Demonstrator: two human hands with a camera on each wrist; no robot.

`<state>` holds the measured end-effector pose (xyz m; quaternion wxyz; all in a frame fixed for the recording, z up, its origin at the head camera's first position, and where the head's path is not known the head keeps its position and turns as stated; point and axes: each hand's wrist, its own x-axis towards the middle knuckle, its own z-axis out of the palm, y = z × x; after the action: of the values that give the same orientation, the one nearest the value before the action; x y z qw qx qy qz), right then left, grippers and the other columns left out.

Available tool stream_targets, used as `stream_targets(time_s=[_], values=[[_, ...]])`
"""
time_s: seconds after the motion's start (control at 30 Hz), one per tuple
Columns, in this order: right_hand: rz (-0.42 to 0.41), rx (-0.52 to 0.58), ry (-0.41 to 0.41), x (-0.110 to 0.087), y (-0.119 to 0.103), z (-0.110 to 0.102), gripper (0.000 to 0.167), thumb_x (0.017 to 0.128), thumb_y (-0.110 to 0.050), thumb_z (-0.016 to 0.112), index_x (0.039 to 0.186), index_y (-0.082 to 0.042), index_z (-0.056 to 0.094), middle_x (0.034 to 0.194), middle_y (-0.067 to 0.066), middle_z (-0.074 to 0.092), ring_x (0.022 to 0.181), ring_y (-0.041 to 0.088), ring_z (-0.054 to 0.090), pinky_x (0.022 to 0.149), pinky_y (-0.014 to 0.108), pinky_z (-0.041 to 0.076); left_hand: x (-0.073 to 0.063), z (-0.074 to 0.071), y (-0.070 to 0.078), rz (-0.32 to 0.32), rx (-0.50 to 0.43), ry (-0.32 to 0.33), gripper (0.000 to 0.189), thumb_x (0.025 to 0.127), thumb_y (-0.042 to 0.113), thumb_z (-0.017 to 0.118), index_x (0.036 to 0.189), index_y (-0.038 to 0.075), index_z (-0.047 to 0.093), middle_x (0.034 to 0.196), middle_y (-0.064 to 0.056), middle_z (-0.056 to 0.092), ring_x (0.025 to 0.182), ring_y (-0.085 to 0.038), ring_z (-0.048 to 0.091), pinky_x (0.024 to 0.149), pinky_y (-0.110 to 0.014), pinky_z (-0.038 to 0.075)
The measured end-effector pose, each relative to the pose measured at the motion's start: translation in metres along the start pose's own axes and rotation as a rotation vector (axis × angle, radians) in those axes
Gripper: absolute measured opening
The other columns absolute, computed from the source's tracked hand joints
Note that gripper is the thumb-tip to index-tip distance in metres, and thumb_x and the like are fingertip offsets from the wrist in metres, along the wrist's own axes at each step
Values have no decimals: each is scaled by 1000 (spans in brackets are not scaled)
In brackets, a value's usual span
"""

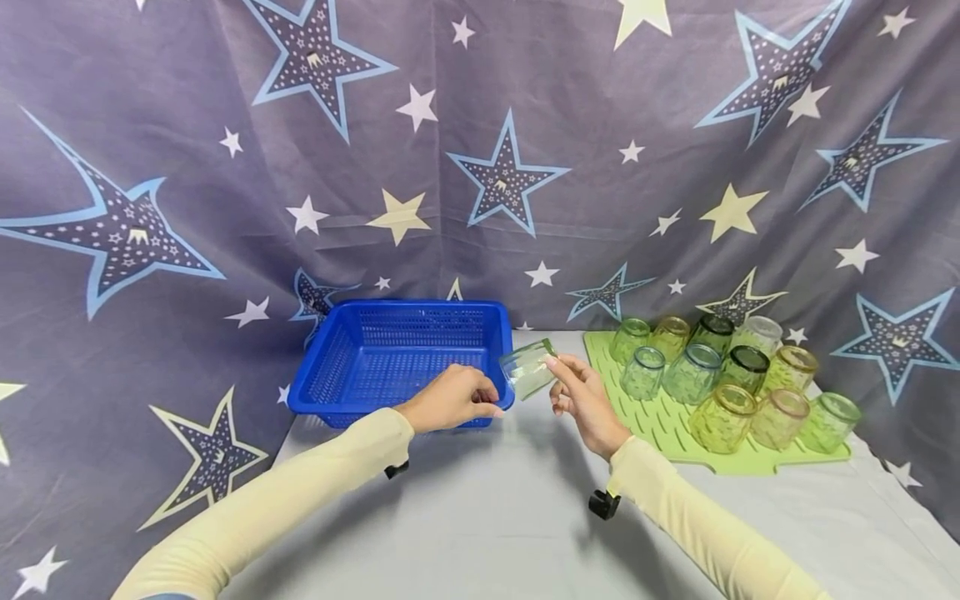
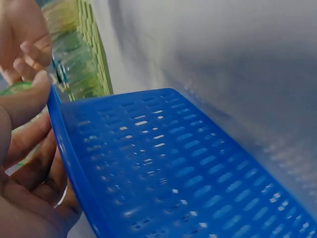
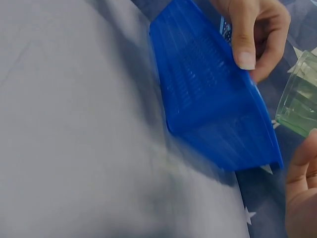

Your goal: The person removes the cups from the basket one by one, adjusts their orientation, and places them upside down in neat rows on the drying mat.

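A clear green-tinted glass cup (image 1: 527,368) is tilted on its side above the table, pinched between the thumb and fingers of my right hand (image 1: 588,408). In the right wrist view the cup (image 3: 303,101) is partly cut off by the frame edge. My left hand (image 1: 452,397) hovers at the near right corner of the blue plastic basket (image 1: 397,367), fingers loosely bent and holding nothing. Its thumb and fingers (image 3: 245,47) lie close to the basket's rim; whether they touch it, I cannot tell. The basket is perforated, and no cups show inside.
On the right, a light green drying mat (image 1: 652,429) bears several upside-down or upright coloured glass cups (image 1: 723,417). The white table (image 1: 480,517) extends toward me. A grey curtain with stars (image 1: 510,75) hangs close behind the basket and mat.
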<state>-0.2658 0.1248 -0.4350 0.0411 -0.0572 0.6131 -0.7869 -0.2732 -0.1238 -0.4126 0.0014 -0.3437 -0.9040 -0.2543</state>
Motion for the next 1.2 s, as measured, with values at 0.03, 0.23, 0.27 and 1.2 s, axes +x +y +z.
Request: stream_targets(time_s=[0.03, 0.23, 0.27, 1.2], values=[[0, -18, 7, 0, -1, -2, 45, 99, -35, 71, 129, -6, 55, 94, 2, 58, 63, 11, 52, 52, 24, 45, 1, 1, 2, 15, 42, 6, 22, 92, 33, 80, 100, 12, 81, 91, 5, 73, 79, -5, 66, 71, -25, 54], [-13, -115, 27, 1, -3, -17, 56, 98, -34, 72, 139, -5, 48, 103, 6, 55, 63, 12, 51, 54, 24, 44, 2, 3, 9, 57, 205, 56, 14, 93, 32, 79, 90, 18, 78, 83, 10, 64, 77, -8, 58, 67, -28, 50], [-20, -135, 30, 1, -3, -19, 57, 98, -34, 73, 139, -6, 48, 104, 7, 54, 62, 12, 51, 53, 24, 45, 2, 4, 10, 60, 218, 66, 14, 93, 32, 79, 89, 19, 77, 82, 11, 63, 76, -7, 56, 66, -27, 49], [-222, -1051, 14, -6, -18, -89, 60, 87, -46, 82, 131, -11, 61, 122, 12, 66, 108, 30, 62, 88, 49, 52, 3, 6, 15, 64, 233, 77, 14, 92, 27, 81, 87, 16, 75, 81, 8, 62, 73, -7, 55, 64, -26, 49]])
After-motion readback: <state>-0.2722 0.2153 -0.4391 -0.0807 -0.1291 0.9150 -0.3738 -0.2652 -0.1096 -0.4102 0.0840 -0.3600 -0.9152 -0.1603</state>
